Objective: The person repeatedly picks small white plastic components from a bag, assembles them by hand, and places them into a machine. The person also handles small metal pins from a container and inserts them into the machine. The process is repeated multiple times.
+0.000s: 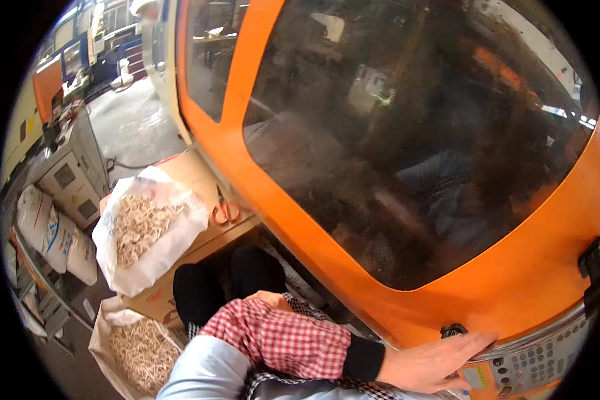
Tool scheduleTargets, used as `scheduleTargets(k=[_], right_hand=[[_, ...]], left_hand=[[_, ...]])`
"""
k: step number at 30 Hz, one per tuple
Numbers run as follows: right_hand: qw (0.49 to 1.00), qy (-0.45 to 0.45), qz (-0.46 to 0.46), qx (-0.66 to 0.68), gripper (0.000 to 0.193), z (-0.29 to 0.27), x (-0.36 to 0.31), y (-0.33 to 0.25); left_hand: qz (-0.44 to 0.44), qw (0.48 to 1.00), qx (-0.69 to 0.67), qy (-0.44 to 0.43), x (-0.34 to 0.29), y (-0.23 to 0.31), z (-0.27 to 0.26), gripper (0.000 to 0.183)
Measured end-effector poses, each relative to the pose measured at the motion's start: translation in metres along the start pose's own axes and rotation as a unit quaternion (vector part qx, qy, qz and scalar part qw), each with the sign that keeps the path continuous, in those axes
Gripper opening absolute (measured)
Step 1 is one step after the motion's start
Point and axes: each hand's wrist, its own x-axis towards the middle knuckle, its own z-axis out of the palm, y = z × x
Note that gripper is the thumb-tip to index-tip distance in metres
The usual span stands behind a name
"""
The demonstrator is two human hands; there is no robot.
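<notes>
My left arm, in a red checked sleeve with a black cuff, crosses my body to the right. With fingers stretched out, my left hand [423, 365] lies at the left end of a grey button panel [537, 363], below the orange machine door [353, 267]. It holds nothing that I can see; its lower fingers are beside a yellow label. Only a small part of my right hand [270, 299] shows over my lap, behind the left sleeve. Its fingers are hidden. The door has a large dark window [407, 153].
On a cardboard box [197, 170] to the left sit an open white sack [193, 220] of pale curled pieces and orange-handled scissors [225, 212]. A second open sack [103, 327] stands below. Farther left are full white bags [50, 230] and a grey cabinet [73, 177].
</notes>
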Motion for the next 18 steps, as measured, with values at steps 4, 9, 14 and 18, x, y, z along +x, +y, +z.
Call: scheduleTargets(k=[4,9,14,18], right_hand=[[1.000,-0.024,0.008,-0.012,0.018,-0.007,-0.006,0.010],[0.998,-0.047,0.008,-0.032,0.019,-0.012,-0.011,0.013],[0.996,-0.072,-0.011,-0.052,0.021,-0.018,-0.016,0.016],[0.993,-0.095,-0.037,-0.067,0.022,-0.019,-0.016,0.017]], left_hand=[[-0.106,0.988,-0.008,-0.111,0.015,-0.014,-0.006,0.035],[-0.096,0.991,0.007,-0.088,0.015,-0.008,-0.015,0.024],[-0.203,0.970,0.089,-0.104,0.006,0.032,-0.066,0.022],[-0.169,0.967,0.184,0.058,-0.029,0.037,-0.091,0.025]])
